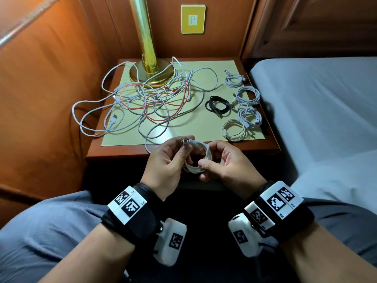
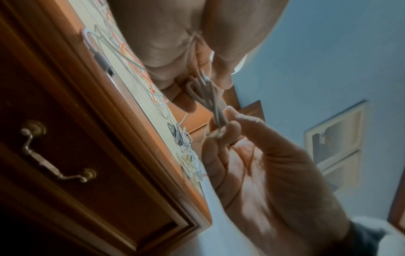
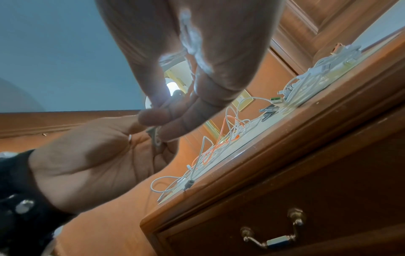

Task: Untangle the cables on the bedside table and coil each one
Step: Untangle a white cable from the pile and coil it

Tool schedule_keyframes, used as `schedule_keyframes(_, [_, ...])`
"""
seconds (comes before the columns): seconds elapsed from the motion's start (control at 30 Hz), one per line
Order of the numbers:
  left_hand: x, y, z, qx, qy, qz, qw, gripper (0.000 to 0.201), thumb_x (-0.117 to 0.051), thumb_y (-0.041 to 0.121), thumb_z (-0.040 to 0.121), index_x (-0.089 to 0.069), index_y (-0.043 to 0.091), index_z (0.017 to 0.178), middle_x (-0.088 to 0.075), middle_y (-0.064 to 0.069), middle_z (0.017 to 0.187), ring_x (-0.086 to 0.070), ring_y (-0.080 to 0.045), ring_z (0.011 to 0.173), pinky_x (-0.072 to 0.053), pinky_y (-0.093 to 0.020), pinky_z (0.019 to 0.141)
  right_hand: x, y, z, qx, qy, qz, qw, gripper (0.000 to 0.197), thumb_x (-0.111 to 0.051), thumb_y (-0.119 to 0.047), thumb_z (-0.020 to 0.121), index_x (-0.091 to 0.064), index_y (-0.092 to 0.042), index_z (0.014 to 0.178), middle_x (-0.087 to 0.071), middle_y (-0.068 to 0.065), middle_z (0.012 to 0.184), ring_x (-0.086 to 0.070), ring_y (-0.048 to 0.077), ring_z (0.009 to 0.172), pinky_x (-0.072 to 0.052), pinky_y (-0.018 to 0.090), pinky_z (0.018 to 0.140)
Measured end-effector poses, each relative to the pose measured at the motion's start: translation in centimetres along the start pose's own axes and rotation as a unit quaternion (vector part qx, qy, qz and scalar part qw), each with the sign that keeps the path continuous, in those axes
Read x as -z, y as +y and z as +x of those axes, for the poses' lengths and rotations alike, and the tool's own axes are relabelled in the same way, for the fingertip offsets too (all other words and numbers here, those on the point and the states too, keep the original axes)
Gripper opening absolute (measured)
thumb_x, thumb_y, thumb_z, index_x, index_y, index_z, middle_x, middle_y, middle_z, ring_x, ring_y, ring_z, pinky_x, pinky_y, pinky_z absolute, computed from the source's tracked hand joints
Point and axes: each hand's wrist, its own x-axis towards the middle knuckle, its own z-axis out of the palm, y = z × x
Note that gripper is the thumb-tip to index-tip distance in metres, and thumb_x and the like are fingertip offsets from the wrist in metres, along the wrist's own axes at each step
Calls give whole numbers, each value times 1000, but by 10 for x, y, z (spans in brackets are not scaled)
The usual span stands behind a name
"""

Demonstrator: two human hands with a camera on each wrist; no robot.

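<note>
Both hands hold one white cable coil (image 1: 196, 156) in the air, just in front of the near edge of the wooden bedside table (image 1: 214, 149). The left hand (image 1: 167, 162) pinches the far part of the coil, where a small plug end sticks out beside the thumb. The right hand (image 1: 224, 162) has its thumb and fingers curled round the near part of the loops. From the left wrist view, the bundle of loops (image 2: 208, 97) runs between the fingertips of the two hands. From this coil one white strand goes back onto the table.

On a pale green rectangular mat (image 1: 187, 123) that covers the table top I count five finished coils on the right side. Four are white: one at the back (image 1: 234, 79), one nearer (image 1: 247, 94), one with a red mark (image 1: 250, 117), and one closest to the front (image 1: 233, 130). The fifth is a black coil (image 1: 218, 105), to the left of the white ones.

On the left part of the mat lies a loose tangle of white cables (image 1: 142, 103) with one red cable (image 1: 163, 103) mixed in it. How many white cables are in the tangle I cannot tell. Some loops hang over the left edge of the table. A shiny brass lamp base (image 1: 152, 73) stands at the back, and some strands lie around it.

Right of the table is a bed with a grey-blue sheet (image 1: 316, 99). On the wooden wall behind is one yellow switch plate (image 1: 192, 19).
</note>
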Motion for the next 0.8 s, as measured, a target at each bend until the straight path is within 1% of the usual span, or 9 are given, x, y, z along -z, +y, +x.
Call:
schedule_keyframes(0.1, [2, -1, 1, -36, -24, 116, 992, 22, -55, 26, 97, -72, 14, 104, -75, -4, 89, -65, -16, 77, -54, -39, 80, 2, 2, -1, 7, 18, -33, 999, 37, -71, 3, 86, -54, -13, 114, -60, 21, 89, -65, 21, 61, -57, 32, 56])
schedule_keyframes(0.17, [1, 0, 0, -60, -38, 171, 983, 21, -53, 20, 101, -73, 13, 98, -74, 4, 85, -65, -9, 76, -51, -30, 78, 5, 3, -1, 27, 22, -74, 997, 40, -75, -1, 85, -56, -19, 115, -64, 23, 93, -65, 27, 63, -57, 38, 59])
schedule_keyframes(0.27, [2, 1, 1, -71, -39, 188, 979, 22, -52, 18, 102, -72, 11, 99, -71, 9, 80, -64, -9, 74, -51, -27, 74, 8, 2, -2, 61, 26, -119, 991, 33, -77, -13, 84, -63, -24, 111, -69, 10, 85, -69, 25, 69, -56, 38, 61])
schedule_keyframes(0.37, [5, 4, 5, -51, -40, 147, 987, 18, -54, 11, 102, -72, 9, 102, -68, 17, 71, -59, -1, 66, -45, -16, 70, 9, 2, -1, 79, 47, -156, 983, 32, -80, -22, 82, -66, -27, 111, -70, 1, 82, -70, 21, 78, -55, 35, 66])
schedule_keyframes(0.47, [6, 12, 12, -38, -47, 110, 992, 18, -58, 14, 99, -70, 6, 110, -76, 7, 92, -66, -4, 75, -49, -21, 78, 11, -2, 2, 85, 96, -169, 977, 29, -82, -20, 81, -67, -24, 106, -68, -2, 80, -67, 16, 76, -57, 37, 73])
schedule_keyframes(0.57, [3, 22, 23, -30, -70, 120, 990, 21, -63, 22, 97, -69, 12, 115, -76, -2, 105, -71, -15, 95, -55, -39, 90, 11, -18, 6, 78, 129, -146, 978, 25, -81, -17, 83, -66, -20, 103, -70, 6, 82, -66, 10, 65, -53, 25, 57])
schedule_keyframes(0.63, [0, 29, 35, -43, -51, 162, 985, 17, -67, 25, 95, -71, 21, 110, -76, 2, 99, -69, -12, 83, -59, -46, 83, 12, -32, 13, 68, 127, -133, 981, 22, -78, -14, 85, -65, -17, 102, -70, 9, 80, -61, 7, 55, -47, 21, 50])
schedule_keyframes(0.7, [-2, 36, 48, -52, -29, 181, 982, 15, -70, 30, 91, -72, 26, 105, -75, 5, 90, -67, -10, 75, -60, -46, 77, 13, -46, 26, 60, 121, -134, 982, 20, -77, -13, 86, -64, -15, 101, -71, 13, 80, -61, 10, 55, -46, 27, 48])
schedule_keyframes(0.8, [-5, 43, 68, -35, -25, 184, 982, 28, -68, 38, 83, -71, 27, 108, -73, 9, 88, -66, -8, 78, -54, -35, 75, 19, -61, 50, 48, 124, -146, 980, 21, -75, -7, 86, -62, -8, 103, -70, 15, 79, -59, 14, 57, -46, 29, 45])
